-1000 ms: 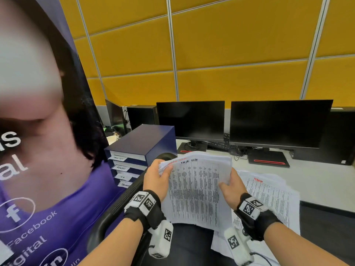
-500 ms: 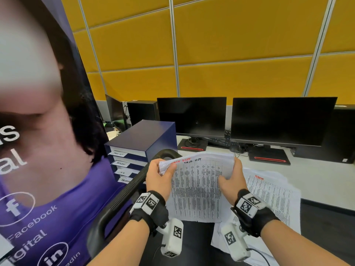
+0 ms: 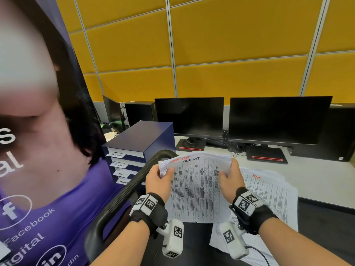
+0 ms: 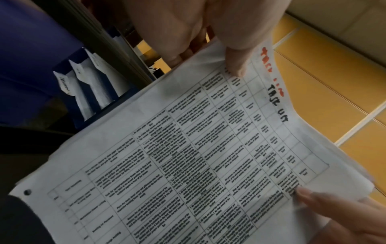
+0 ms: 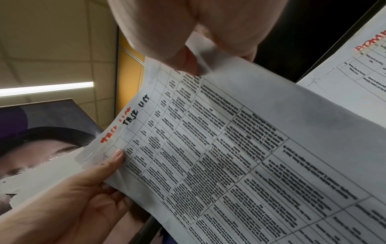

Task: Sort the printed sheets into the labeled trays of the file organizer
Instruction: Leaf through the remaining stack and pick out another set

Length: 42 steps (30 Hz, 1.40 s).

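**Both hands on the task-list stack**

From my remote seat I saw the left hand (image 3: 159, 181) and the right hand (image 3: 231, 181) holding one stack of sheets (image 3: 195, 191) up in front of the desk (image 3: 317, 177). In the left wrist view the left thumb lay curled on the printed face near the top corner, with the fingers behind the paper, so that hand was clamped on the stack. In the right wrist view the right thumb and fingers pinched the opposite upper edge, clamped on the same stack. The top sheet carried a dense printed table, and its heading was handwritten in black with smudged red writing beside it; I read the black words as a task-list heading.

The stack was held in the air, tilted back, over a black chair (image 3: 123, 204) and just in front of the desk edge. More sheets (image 3: 269, 191) lay spread on the desk to the right, hanging partly over its edge, the top one marked in red.

The blue organizer (image 3: 142, 139) stood on the desk to the left of the held stack, near it but not touching. Its trays faced me, each with a small white handwritten label. Two dark monitors (image 3: 278, 120) stood behind, and a purple banner (image 3: 48, 189) filled the left side.
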Each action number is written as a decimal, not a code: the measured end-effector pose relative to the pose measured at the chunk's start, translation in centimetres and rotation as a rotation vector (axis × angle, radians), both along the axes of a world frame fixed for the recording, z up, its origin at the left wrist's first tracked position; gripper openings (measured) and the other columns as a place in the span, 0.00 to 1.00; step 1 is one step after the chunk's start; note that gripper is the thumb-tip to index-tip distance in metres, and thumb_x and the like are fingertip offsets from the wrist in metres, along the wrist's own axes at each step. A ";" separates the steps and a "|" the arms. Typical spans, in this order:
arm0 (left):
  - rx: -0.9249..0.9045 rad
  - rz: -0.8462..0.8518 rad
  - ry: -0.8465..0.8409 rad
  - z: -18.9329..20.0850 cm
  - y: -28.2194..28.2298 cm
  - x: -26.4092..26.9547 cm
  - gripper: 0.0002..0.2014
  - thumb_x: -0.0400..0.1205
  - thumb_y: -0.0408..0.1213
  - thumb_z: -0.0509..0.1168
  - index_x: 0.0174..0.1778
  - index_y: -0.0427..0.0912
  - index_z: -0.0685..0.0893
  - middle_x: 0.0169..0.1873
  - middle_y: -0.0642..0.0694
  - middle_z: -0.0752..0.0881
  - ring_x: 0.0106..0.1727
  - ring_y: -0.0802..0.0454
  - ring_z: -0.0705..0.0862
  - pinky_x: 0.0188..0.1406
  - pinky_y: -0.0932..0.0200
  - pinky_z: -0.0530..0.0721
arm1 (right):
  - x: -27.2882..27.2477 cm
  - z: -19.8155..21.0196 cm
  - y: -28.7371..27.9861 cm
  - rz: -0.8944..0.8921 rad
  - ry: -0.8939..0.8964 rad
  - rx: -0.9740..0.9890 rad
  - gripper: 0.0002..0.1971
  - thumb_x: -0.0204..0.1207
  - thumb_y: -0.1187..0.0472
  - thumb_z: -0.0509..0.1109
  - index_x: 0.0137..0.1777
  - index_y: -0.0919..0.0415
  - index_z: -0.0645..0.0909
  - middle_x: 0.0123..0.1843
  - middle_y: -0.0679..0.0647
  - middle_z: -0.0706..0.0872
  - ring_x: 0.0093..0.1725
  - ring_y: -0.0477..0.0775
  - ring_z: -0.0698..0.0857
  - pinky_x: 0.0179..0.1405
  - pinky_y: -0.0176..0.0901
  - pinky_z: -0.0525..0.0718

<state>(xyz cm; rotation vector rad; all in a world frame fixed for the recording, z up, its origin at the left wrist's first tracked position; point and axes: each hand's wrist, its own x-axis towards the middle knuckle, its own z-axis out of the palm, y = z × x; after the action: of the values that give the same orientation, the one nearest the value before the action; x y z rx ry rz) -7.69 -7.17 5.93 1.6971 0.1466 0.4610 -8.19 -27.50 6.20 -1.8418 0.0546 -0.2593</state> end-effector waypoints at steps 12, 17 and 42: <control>0.019 -0.114 0.075 -0.3 -0.8 -0.3 0.14 0.85 0.32 0.59 0.62 0.51 0.66 0.55 0.50 0.81 0.56 0.52 0.82 0.57 0.53 0.82 | -0.3 0.0 0.0 -0.002 0.015 0.002 0.20 0.83 0.70 0.56 0.72 0.57 0.60 0.50 0.52 0.80 0.38 0.39 0.80 0.27 0.28 0.80; 0.077 -0.078 0.084 -1.2 -0.6 -0.6 0.13 0.84 0.31 0.60 0.62 0.49 0.68 0.55 0.51 0.81 0.55 0.55 0.81 0.52 0.59 0.79 | -0.3 -0.4 -0.1 -0.022 0.002 0.009 0.21 0.80 0.72 0.58 0.71 0.57 0.63 0.52 0.53 0.81 0.40 0.39 0.81 0.28 0.28 0.80; 0.120 -0.055 0.108 -2.6 -0.7 -1.1 0.13 0.85 0.37 0.58 0.65 0.46 0.68 0.52 0.52 0.81 0.49 0.63 0.81 0.49 0.60 0.77 | -0.5 -3.7 -0.5 0.037 0.077 -0.094 0.21 0.79 0.75 0.55 0.71 0.60 0.64 0.56 0.53 0.79 0.46 0.46 0.80 0.35 0.27 0.76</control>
<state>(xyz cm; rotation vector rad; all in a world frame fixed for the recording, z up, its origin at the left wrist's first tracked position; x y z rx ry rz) -8.77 -7.91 3.31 1.8399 0.1527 0.3428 -8.65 -28.02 2.54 -1.9437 0.0624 -0.1676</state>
